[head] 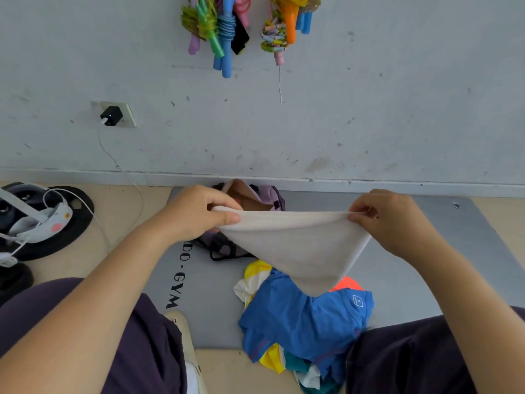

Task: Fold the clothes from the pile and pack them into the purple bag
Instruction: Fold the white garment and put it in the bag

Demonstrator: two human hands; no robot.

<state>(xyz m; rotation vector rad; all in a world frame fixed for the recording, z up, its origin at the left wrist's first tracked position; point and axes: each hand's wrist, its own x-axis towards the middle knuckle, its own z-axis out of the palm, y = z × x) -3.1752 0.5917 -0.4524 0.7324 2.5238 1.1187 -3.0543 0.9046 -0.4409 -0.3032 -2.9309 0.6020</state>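
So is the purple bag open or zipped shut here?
Open. The purple bag gapes at the top, showing its tan lining behind the white garment held up by the left hand and right hand.

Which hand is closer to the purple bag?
Left. The left hand holds the white cloth right in front of the purple bag; the right hand is off to the bag's right.

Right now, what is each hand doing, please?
Left hand: closed, pinching one end of the white cloth.
Right hand: closed, pinching the other end of the same cloth.
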